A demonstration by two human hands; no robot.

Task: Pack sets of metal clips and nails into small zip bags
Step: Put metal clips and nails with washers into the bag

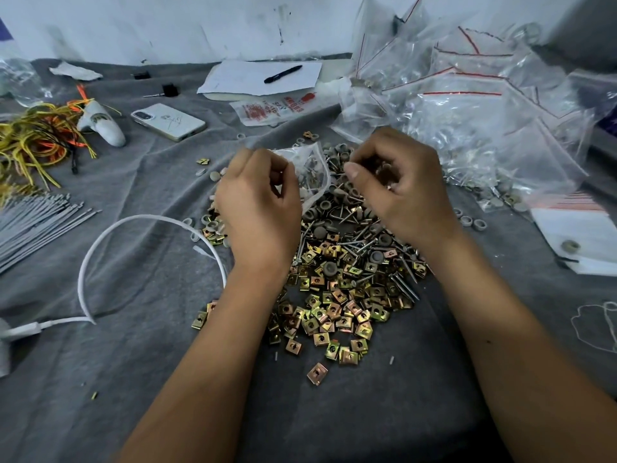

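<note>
Grey cloth covers the desk (100, 379); going L to R. Far L: zip ties (36, 222), a wire bundle (36, 142), white cable (100, 242), phone (168, 121) further back. None of that looks part of the job.

Centre: big loose pile of clips (334, 312) nearest the person, nails (354, 235) and grey caps mixed in beyond it. So plenty left to pack, by the look of it.

Left hand (258, 208) is over the pile's L edge, fingers curled, pinching the mouth of a small bag (312, 168) that's held up off the pile. Bag already has some nails and caps in it, count not readable. Seems mid-fill, not sealed.

Right hand (397, 188) is just R of the bag, knuckles up, fingers and thumb curled in as if pinching small parts. What exactly it grips is hidden behind the fingers; can't tell.

Far R: heap of bags (467, 105) w/ red zip strips, several showing parts inside, so prob. a good batch done. Paper (574, 235) at R edge.
</note>
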